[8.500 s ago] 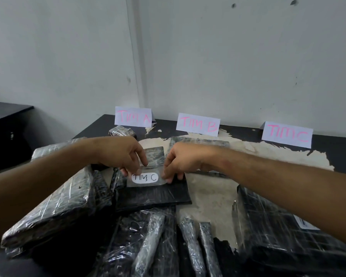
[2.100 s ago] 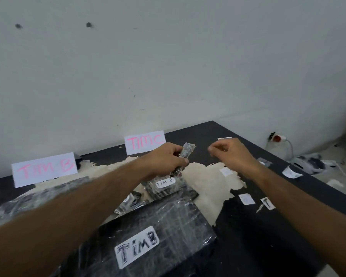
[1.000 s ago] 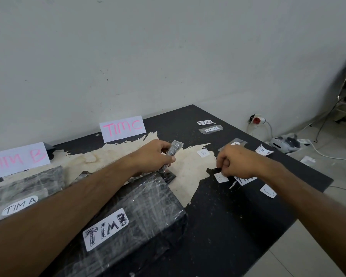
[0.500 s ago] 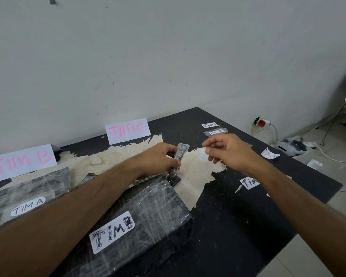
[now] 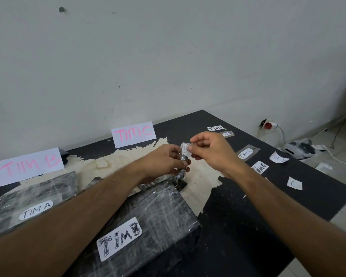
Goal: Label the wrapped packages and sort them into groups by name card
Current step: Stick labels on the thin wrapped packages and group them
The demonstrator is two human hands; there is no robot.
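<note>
My left hand grips a small, slim wrapped package, held upright above the table. My right hand pinches a small white paper label with a "B" on it against the package's top end. Below my arms lies a large wrapped package labelled "TIM B". Another labelled "TIM A" lies at the left. Name cards "TIM B" and "TIM C" stand against the wall.
Several loose paper labels lie on the black table at the right, among them "TIM C", "TIM A" and "C". The table's right edge drops to a tiled floor with a power strip and cables.
My right hand picked a label from the table at the right and brought it to the small package in my left hand. The label now touches the package's top.
</note>
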